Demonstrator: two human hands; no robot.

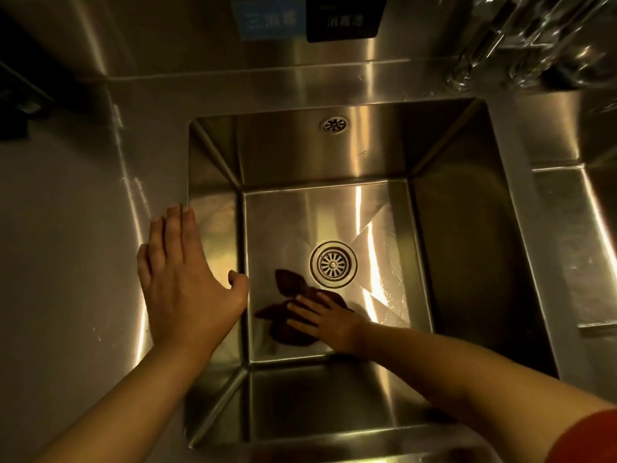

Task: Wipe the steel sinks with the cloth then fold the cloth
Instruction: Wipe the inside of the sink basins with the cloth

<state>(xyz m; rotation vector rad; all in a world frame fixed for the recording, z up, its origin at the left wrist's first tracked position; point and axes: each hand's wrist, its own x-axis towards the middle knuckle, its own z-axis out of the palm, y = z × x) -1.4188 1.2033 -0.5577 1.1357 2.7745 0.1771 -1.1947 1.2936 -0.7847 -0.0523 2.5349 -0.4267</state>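
The dark brown cloth (293, 312) lies bunched on the floor of the steel sink (334, 155), just beside the round drain strainer (333, 264). The right hand (329, 324) presses it flat, fingers (302, 310) straight, not clenched. The left hand (187, 279) rests with fingers released on the sink's left rim and the brushed steel worktop (66, 262). The cloth looks soft, limp and likely damp, so it should slide easily over smooth metal; for folding, pinching two corners would suit best
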